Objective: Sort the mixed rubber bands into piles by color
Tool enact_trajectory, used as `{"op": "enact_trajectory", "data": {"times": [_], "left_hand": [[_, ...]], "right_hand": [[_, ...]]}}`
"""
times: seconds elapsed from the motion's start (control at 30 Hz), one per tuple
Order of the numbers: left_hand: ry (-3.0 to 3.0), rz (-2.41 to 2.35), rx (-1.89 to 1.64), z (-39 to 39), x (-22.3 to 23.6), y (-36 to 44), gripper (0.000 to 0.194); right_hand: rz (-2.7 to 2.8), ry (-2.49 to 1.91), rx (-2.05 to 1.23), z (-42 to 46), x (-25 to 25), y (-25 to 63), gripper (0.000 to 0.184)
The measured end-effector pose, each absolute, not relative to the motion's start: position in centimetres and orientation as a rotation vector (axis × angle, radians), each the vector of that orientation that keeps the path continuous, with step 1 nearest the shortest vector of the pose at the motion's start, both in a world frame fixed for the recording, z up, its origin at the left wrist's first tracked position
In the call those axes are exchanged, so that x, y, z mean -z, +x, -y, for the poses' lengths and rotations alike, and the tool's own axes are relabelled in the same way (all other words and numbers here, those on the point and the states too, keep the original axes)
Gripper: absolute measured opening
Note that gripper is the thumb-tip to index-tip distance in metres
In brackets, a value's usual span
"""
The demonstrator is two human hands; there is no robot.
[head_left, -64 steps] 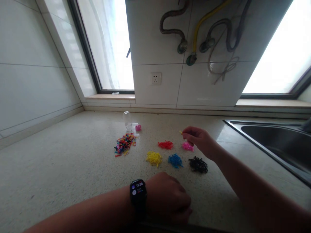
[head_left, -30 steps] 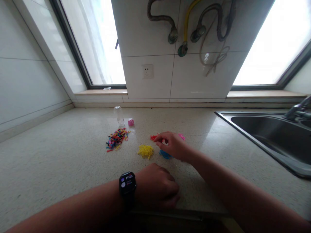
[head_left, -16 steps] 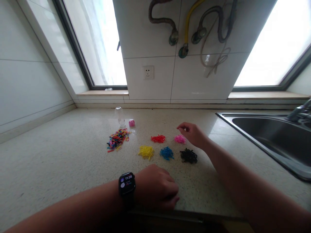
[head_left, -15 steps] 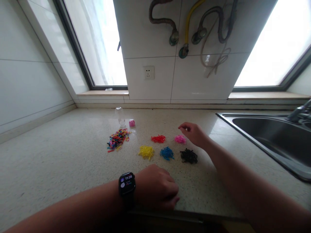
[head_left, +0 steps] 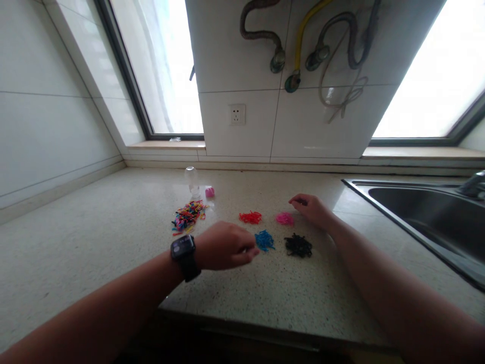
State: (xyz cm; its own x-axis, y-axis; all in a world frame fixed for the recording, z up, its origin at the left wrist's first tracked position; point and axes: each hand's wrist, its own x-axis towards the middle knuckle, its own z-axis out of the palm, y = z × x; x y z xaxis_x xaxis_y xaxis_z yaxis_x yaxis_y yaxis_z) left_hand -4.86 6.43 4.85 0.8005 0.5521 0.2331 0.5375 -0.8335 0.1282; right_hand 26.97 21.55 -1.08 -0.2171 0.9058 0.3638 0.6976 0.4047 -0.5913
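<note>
Pink bands point(head_left: 285, 218) (heaped) lie near the right hand point(head_left: 311, 208).

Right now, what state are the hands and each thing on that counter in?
Left hand: loosely curled
Right hand: fingers bent, grip unclear
Multicoloured pile: mixed
Red pile: loosely heaped
Pink pile: loosely heaped
Blue pile: partly hidden behind left hand
Black pile: loosely heaped
Clear container: standing
Pink piece: beside the container, apart

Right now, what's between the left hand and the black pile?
In the head view, the blue pile lies between the left hand and the black pile, with bare countertop separating blue from black.
</note>
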Motion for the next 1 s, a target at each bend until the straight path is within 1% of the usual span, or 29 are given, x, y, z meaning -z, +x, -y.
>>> {"op": "enact_trajectory", "data": {"times": [0.1, 0.17, 0.23, 0.43, 0.73, 1.0], "left_hand": [[2.8, -1.302, -0.488, -9.4, -5.9, -8.4, 0.036], [2.656, -1.587, -0.437, -11.2, -6.3, -11.2, 0.036], [2.524, -1.758, -0.338, -12.6, -6.4, -13.7, 0.035], [2.469, -1.813, -0.204, -14.3, -5.5, -17.4, 0.029], [2.467, -1.875, -0.118, -14.9, -4.2, -17.7, 0.027], [2.475, -1.924, -0.117, -14.6, -4.5, -17.5, 0.024]], "right_hand": [[1.994, -1.367, -0.406, -21.6, 1.1, 27.0, 0.03], [2.002, -1.364, -0.417, -21.7, 1.1, 27.0, 0.029], [2.009, -1.362, -0.423, -21.8, 1.1, 27.0, 0.028], [2.026, -1.387, -0.436, -22.0, 1.4, 27.1, 0.029], [2.052, -1.393, -0.443, -22.2, 1.5, 27.2, 0.029], [2.065, -1.376, -0.444, -22.1, 1.5, 27.3, 0.027]]}}
